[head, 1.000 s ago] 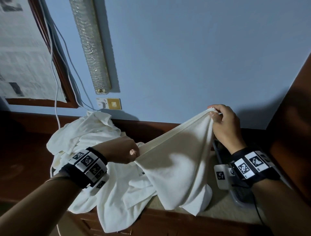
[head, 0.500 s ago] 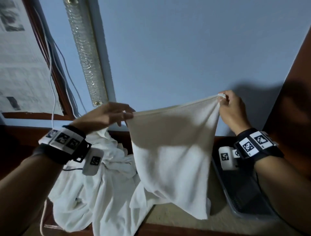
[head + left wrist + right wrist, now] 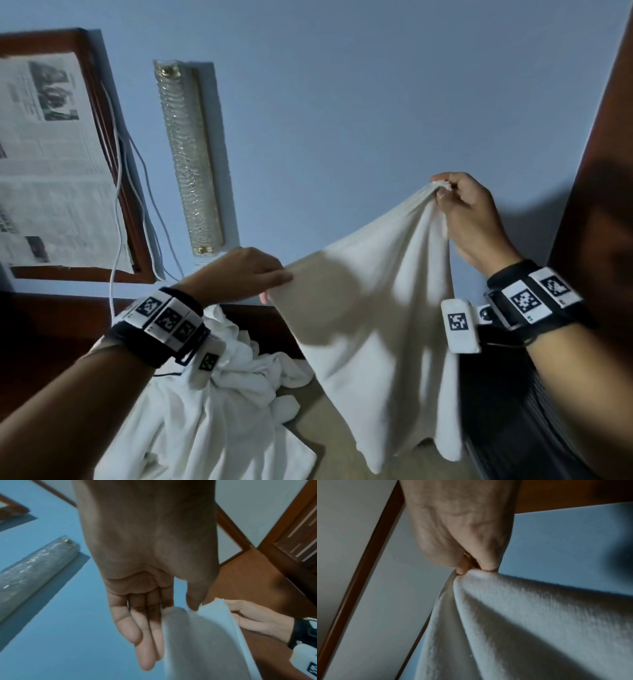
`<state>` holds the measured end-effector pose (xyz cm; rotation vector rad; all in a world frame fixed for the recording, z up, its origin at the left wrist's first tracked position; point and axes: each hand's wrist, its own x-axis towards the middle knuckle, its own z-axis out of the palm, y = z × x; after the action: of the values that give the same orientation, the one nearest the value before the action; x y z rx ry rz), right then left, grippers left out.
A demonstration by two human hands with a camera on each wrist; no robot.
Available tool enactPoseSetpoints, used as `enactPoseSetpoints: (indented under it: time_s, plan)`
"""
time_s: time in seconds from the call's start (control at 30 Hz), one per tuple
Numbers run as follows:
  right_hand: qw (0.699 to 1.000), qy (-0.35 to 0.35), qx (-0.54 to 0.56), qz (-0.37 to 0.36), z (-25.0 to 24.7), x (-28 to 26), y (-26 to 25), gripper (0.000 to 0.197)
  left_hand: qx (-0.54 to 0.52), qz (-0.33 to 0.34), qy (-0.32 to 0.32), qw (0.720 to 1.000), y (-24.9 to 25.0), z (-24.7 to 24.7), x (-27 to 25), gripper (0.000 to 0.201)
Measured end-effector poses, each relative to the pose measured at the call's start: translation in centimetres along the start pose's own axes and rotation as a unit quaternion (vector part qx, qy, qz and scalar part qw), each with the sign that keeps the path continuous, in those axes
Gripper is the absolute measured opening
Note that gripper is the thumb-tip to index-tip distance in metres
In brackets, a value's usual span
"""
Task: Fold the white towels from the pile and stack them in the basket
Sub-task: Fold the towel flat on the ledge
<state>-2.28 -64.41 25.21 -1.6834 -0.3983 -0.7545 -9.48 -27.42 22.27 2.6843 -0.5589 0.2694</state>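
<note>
- Blue wall (image 3: pixel 342 102) behind everything; dark wood panel (image 3: pixel 603 171) on the right side, wood-framed newspaper sheet (image 3: pixel 51 164) upper left w/ white cables (image 3: pixel 118 192) hanging along the frame.
- Long textured glass wall light (image 3: pixel 188 157) mounted upright on the wall, between the frame and the hands.
- Beige surface (image 3: pixel 308 421) below, w/ a dark wood back rail.
- Pile of white towels (image 3: pixel 219 411) lies crumpled at lower left on the surface — part of it drapes over the front edge.
- One white towel (image 3: pixel 373 325) is held up in the air between both hands, hanging in loose folds; its lower edge dangles just above the surface, right of the pile.
- Right hand (image 3: pixel 469 219) is higher, pinching a bunched top corner of the towel between thumb and curled fingers — right wrist view shows the cloth gathered at the fingertips (image 3: pixel 462 570).
- Left hand (image 3: pixel 236 277) is lower, at the towel's other top corner. Left wrist view: fingers (image 3: pixel 145 635) straight and side by side behind the cloth, thumb on the near side, so the edge sits pinched between thumb and fingers.
- Top edge slopes up from left hand to right hand.
- Dark basket (image 3: pixel 507 428) sits at lower right, under the right forearm; its inside is too dark to make out.
- Both wrists carry black bands w/ black-and-white marker tags.
</note>
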Motion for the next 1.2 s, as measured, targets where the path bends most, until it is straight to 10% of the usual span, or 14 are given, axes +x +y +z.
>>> enactPoseSetpoints:
  time_s: [0.2, 0.33, 0.63, 0.9, 1.2]
  plan:
    - [0.998, -0.067, 0.006, -0.012, 1.6, -3.3, 0.6, 0.031, -0.061, -0.124, 0.047, 0.989, -1.8, 8.2, -0.9, 0.042]
    - [0.996, -0.092, -0.012, -0.01, 2.1, -4.5, 1.4, 0.032, -0.102, -0.081, 0.023, 0.991, -1.3, 10.7, -2.1, 0.011]
    - [0.999, -0.042, -0.021, 0.023, 2.0, -5.8, 3.1, 0.025, -0.191, -0.031, -0.171, 0.966, -0.2, 14.1, -4.8, 0.017]
    - [0.998, -0.05, -0.016, 0.037, 2.2, -7.0, 3.8, 0.03, -0.156, -0.032, -0.147, 0.976, 0.0, 16.8, -5.4, 0.005]
    - [0.997, -0.06, 0.022, 0.036, 2.8, -8.3, 3.6, 0.027, -0.169, -0.142, -0.123, 0.968, 0.9, 18.2, -5.4, 0.069]
